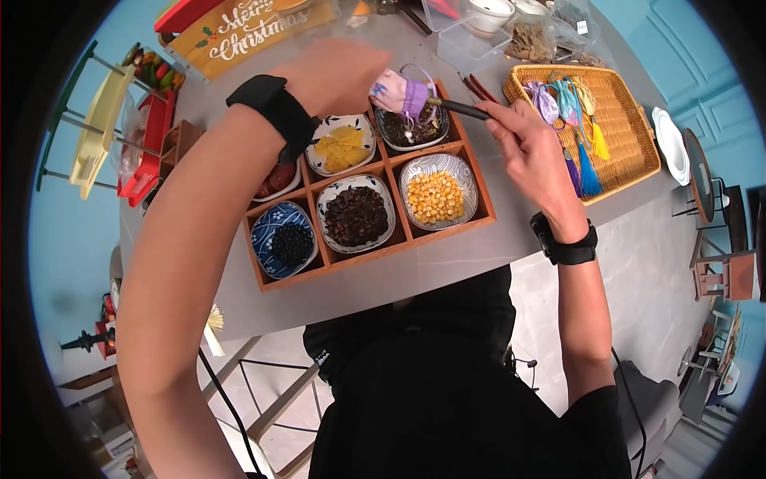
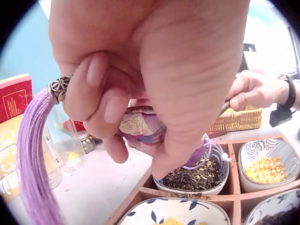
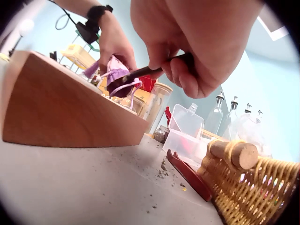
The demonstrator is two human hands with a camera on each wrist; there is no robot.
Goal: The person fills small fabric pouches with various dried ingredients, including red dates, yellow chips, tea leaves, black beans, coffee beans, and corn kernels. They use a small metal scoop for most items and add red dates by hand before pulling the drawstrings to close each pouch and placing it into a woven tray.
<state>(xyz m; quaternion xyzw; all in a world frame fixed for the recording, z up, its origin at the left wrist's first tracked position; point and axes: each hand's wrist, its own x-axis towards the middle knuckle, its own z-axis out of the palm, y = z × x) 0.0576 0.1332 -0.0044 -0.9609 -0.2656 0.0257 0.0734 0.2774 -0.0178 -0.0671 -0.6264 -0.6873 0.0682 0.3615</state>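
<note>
In the head view my left hand [image 1: 339,76] grips a pink and purple drawstring pouch [image 1: 391,89] above the far right bowl of dark dried leaves [image 1: 411,134]. A lilac tassel [image 2: 35,154] with a metal bead hangs beside the curled fingers in the left wrist view. My right hand [image 1: 531,152] holds a slim dark-handled tool [image 1: 464,108] with a brass-coloured neck. It points left into the gathered purple mouth of the pouch, and its head is hidden there. Loose cord loops from the pouch over the leaves.
A wooden compartment box [image 3: 70,112] holds patterned bowls, including corn kernels [image 1: 436,198], dark brown seeds [image 1: 357,217], black beans [image 1: 292,244] and yellow pieces [image 1: 345,149]. At right stands a wicker tray [image 1: 622,160] with tasselled pouches. Red-handled tongs [image 3: 190,176] lie between box and tray.
</note>
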